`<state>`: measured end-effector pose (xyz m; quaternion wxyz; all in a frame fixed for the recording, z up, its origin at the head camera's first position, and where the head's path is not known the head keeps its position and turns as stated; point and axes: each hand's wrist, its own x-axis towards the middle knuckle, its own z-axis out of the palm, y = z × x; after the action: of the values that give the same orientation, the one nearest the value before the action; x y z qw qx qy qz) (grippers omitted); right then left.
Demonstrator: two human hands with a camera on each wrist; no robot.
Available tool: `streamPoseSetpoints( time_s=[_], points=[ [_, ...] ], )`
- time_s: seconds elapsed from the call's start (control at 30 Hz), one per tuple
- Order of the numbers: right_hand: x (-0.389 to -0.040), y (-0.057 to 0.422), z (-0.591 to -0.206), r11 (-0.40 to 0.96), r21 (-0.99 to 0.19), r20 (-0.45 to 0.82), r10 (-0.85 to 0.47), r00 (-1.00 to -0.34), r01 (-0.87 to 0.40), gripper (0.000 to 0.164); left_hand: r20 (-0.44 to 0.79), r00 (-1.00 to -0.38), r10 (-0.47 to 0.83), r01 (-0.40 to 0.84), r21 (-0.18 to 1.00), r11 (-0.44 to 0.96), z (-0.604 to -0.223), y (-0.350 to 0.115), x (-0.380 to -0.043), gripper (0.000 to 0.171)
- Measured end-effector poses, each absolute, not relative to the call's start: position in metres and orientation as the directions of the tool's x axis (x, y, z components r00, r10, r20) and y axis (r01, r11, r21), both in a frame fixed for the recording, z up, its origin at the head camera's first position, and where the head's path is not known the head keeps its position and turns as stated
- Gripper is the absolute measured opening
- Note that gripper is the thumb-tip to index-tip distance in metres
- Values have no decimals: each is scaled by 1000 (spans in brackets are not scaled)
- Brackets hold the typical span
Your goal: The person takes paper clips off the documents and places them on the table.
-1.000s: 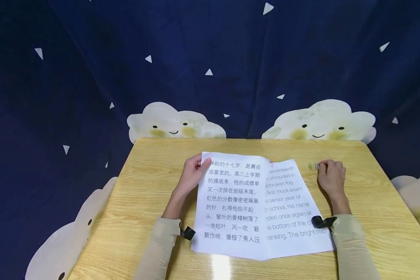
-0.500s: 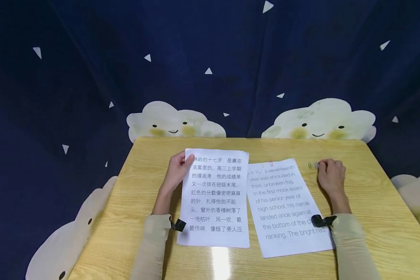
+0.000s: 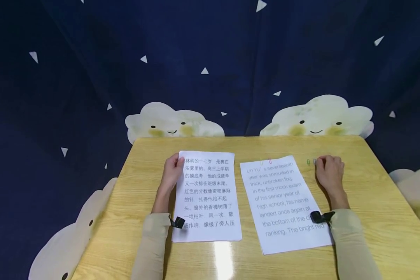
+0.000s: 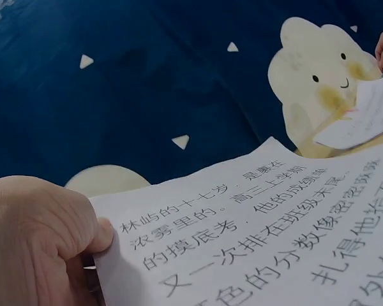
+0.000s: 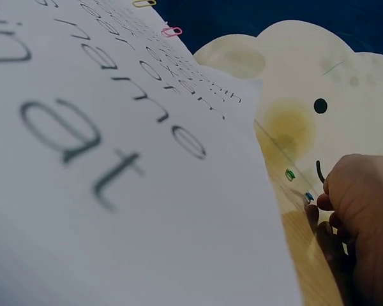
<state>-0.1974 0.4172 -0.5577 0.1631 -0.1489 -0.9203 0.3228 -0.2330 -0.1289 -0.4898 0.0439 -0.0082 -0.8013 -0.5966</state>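
In the head view, my left hand (image 3: 171, 175) pinches the upper left corner of a white sheet printed with Chinese text (image 3: 210, 196). The left wrist view shows the thumb lying over that corner. My right hand (image 3: 330, 177) rests on the table with its fingers curled, beside a small bluish paper clip (image 3: 314, 161). Whether the fingertips grip or only touch that clip is unclear. A green paper clip (image 3: 308, 161) lies just left of it. Between the hands lies English-printed paper (image 3: 283, 206), with a yellow paper clip (image 5: 144, 3) and a pink paper clip (image 5: 172, 31) on its top edge.
Everything lies on a light wooden table (image 3: 126, 217). Behind it hangs a dark blue curtain (image 3: 182, 46) with white triangles and smiling clouds. Black wrist straps (image 3: 177, 222) are worn at both cuffs; the right one overlaps the English paper's edge.
My left hand has carried the Chinese-printed sheet leftward off the English paper, uncovering its text and the yellow clip. My right hand has stayed beside the bluish clip.
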Motion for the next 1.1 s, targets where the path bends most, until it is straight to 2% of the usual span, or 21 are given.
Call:
streamPoseSetpoints(
  time_s=[0.17, 0.33, 0.5, 0.63, 0.73, 0.87, 1.0, 1.1],
  points=[
    [-196, 415, -558, 742, -645, 189, 387, -902, 183, 45, 46, -990, -134, 8, 963, 271, -503, -126, -236, 18],
    [-195, 416, -559, 739, -649, 196, 390, -900, 179, 46, -9, -977, -211, -59, 971, 230, -513, -124, -237, 18],
    [-197, 416, -559, 736, -652, 198, 395, -897, 181, 46, -26, -987, -160, -66, 966, 249, -514, -123, -239, 48],
    [-199, 415, -556, 720, -672, 210, 409, -888, 173, 43, 11, -993, -121, -32, 938, 346, -507, -117, -237, 64],
    [-201, 414, -553, 700, -704, 278, 431, -859, 123, 37, 106, -986, -125, 46, 912, 407, -499, -104, -231, 60],
    [-202, 410, -549, 683, -730, 405, 451, -795, 15, 25, 185, -980, -71, 147, 918, 368, -489, -77, -220, 45],
    [-202, 403, -547, 675, -734, 474, 435, -766, -72, 19, 154, -987, 50, 162, 932, 326, -486, -46, -208, 35],
    [-200, 397, -544, 665, -741, 466, 408, -785, -94, 17, 120, -981, 155, 168, 922, 348, -488, -25, -202, 34]
  ],
)
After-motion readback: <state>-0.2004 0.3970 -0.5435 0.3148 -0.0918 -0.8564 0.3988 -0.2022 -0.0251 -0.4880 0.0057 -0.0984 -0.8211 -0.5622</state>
